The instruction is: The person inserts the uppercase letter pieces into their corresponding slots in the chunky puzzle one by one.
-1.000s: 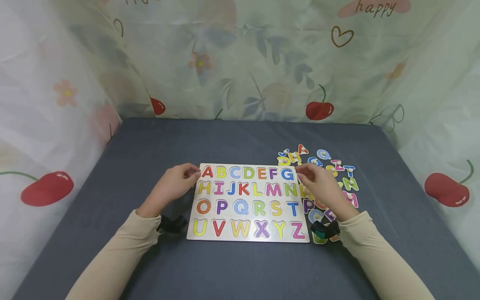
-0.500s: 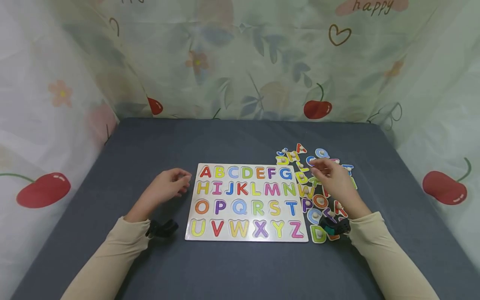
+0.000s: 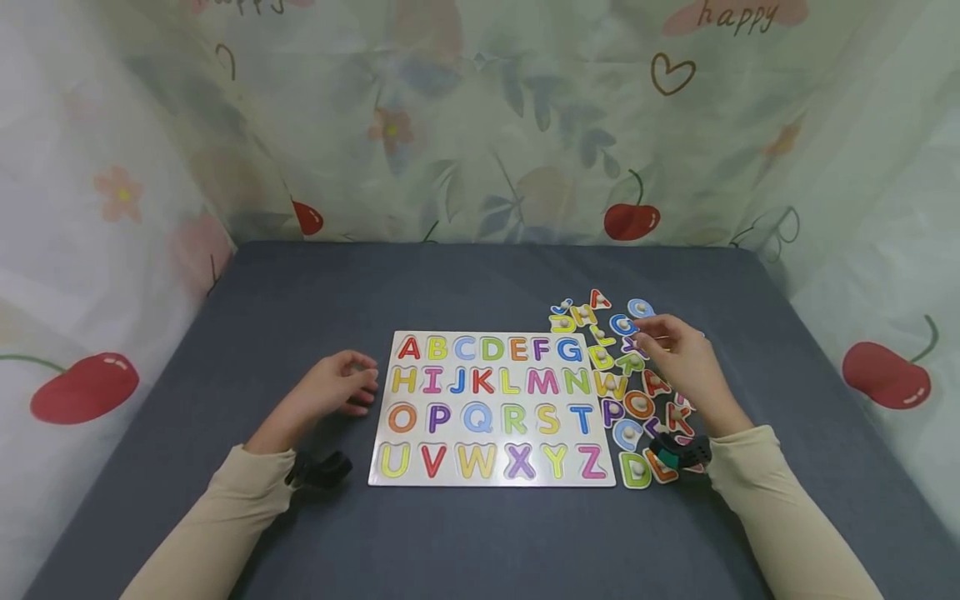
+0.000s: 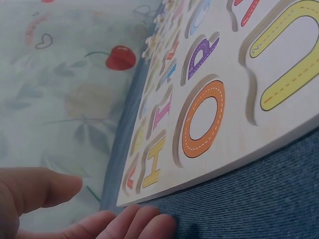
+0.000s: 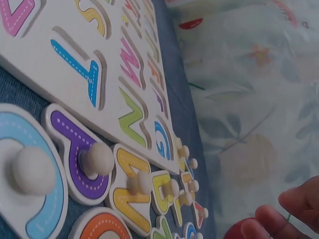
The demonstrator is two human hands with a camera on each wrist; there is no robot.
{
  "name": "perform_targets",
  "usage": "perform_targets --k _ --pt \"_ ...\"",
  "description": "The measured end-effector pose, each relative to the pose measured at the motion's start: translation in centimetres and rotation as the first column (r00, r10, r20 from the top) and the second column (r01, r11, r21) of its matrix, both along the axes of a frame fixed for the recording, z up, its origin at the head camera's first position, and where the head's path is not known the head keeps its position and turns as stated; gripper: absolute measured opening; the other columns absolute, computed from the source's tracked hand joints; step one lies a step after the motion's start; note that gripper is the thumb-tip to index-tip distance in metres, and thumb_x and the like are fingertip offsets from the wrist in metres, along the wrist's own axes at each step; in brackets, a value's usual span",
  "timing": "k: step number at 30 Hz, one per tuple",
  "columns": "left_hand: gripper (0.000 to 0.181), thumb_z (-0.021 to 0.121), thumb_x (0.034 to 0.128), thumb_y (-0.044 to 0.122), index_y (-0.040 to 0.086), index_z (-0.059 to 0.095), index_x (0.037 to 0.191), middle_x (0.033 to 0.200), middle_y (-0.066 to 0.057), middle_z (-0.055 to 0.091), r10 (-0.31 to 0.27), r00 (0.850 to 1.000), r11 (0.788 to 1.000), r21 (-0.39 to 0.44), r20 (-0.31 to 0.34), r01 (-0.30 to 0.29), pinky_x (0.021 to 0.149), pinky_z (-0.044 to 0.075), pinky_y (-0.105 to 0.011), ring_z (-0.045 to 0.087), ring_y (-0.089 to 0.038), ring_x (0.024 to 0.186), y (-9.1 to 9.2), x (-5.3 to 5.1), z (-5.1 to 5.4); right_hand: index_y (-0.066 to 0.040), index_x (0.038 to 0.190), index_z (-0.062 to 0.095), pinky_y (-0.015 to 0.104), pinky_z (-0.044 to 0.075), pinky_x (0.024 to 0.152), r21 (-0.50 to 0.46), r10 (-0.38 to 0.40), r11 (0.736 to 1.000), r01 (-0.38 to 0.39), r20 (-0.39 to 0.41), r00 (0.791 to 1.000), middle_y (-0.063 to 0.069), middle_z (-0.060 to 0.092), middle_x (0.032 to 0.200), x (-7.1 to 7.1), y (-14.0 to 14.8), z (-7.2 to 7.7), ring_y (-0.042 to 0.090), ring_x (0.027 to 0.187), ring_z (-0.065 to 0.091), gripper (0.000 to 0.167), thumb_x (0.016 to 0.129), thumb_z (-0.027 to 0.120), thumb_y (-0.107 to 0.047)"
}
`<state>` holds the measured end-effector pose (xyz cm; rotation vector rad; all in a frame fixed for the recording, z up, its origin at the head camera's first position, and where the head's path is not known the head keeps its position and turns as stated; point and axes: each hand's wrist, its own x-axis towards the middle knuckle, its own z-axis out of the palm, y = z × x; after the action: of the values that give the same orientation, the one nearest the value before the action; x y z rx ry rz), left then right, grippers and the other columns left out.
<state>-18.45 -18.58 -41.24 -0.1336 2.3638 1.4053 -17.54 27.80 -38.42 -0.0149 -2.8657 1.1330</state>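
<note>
Head view: left hand (image 3: 336, 385) relaxed, empty, beside board (image 3: 495, 398); right hand (image 3: 681, 354) loosely bent, seemingly empty, over letters (image 3: 639, 405).

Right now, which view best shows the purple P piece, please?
The right wrist view: the purple P piece is large, its wooden knob clear. The head view shows it small beside the alphabet board; in the left wrist view, I cannot distinguish it.
</note>
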Motion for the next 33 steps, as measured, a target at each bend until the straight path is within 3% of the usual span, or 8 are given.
perform_targets --k 3,11,22,33 --pt "0.034 0.053 0.0996 0.016 -0.003 0.047 0.127 0.105 -0.020 0.062 0.000 1.000 1.000 0.013 0.024 0.000 0.069 0.059 -0.034 0.065 -0.017 0.079 0.0 0.1 -0.1 -0.005 0.127 0.056 0.044 0.051 0.082 0.005 -0.007 1.000 0.007 0.005 1.000 0.019 0.062 0.120 0.1 0.4 0.0 0.036 0.107 0.061 0.037 0.100 0.053 -0.030" --pt "0.037 0.055 0.0991 0.017 -0.003 0.046 0.129 0.108 -0.020 0.061 -0.012 0.998 1.000 0.016 0.066 0.011 0.071 0.059 -0.034 0.065 -0.018 0.082 0.3 0.6 -0.2 -0.003 0.128 0.054 0.029 0.048 0.072 0.069 0.014 0.997 -0.021 0.093 0.996 0.020 0.062 0.115 0.4 2.4 -1.0 0.034 0.101 0.062 0.039 0.100 0.053 -0.030" --pt "0.037 0.052 0.1002 0.018 -0.002 0.045 0.131 0.112 -0.021 0.061 -0.028 0.995 0.999 0.041 0.097 0.024 0.072 0.059 -0.034 0.065 -0.018 0.084 0.4 0.7 -0.1 -0.002 0.130 0.053 0.027 0.048 0.067 0.096 0.017 0.995 -0.036 0.196 0.980 0.024 0.058 0.125 1.0 4.0 -1.5 0.037 0.107 0.059 0.046 0.099 0.053 -0.037" --pt "0.042 0.060 0.0957 0.018 -0.001 0.046 0.130 0.109 -0.019 0.064 -0.047 0.993 0.999 0.031 0.108 0.044 0.069 0.059 -0.034 0.068 -0.017 0.079 0.2 0.3 -0.9 -0.003 0.128 0.056 0.028 0.047 0.061 0.079 0.047 0.995 -0.068 0.243 0.969 0.018 0.063 0.113 0.8 4.7 -2.5 0.024 0.087 0.058 0.049 0.094 0.063 -0.037"
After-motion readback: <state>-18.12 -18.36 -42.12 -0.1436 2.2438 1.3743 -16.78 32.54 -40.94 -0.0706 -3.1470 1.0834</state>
